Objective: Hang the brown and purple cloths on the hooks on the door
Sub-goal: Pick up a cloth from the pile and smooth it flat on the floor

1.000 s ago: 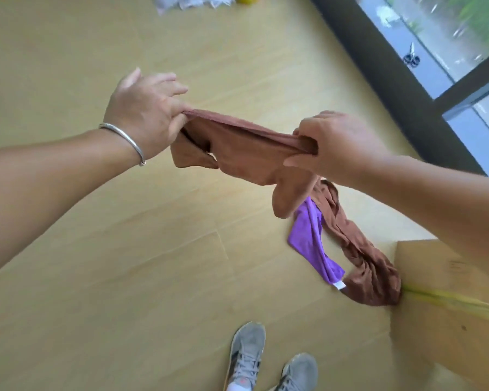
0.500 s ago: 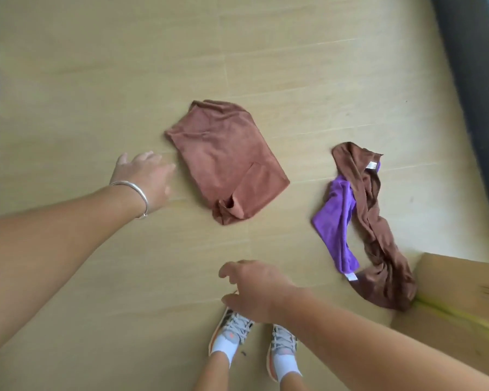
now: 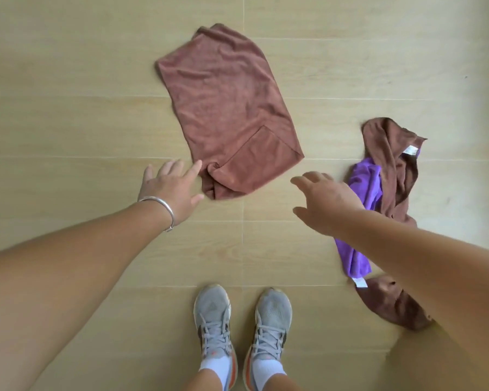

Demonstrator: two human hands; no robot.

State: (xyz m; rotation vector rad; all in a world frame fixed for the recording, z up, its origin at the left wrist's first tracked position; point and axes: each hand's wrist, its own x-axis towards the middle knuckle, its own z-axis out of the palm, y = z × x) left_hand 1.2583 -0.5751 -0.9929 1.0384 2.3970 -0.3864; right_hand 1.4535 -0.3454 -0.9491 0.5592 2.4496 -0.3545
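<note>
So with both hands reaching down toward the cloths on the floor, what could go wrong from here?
1. The flat brown cloth has a folded-over corner nearest the left hand; a grip there may lift it bunched.
2. The purple cloth lies tangled with a darker brown cloth; the right hand could drag both up together.
3. No door or hooks are in view, so the hanging itself can't be judged.
</note>
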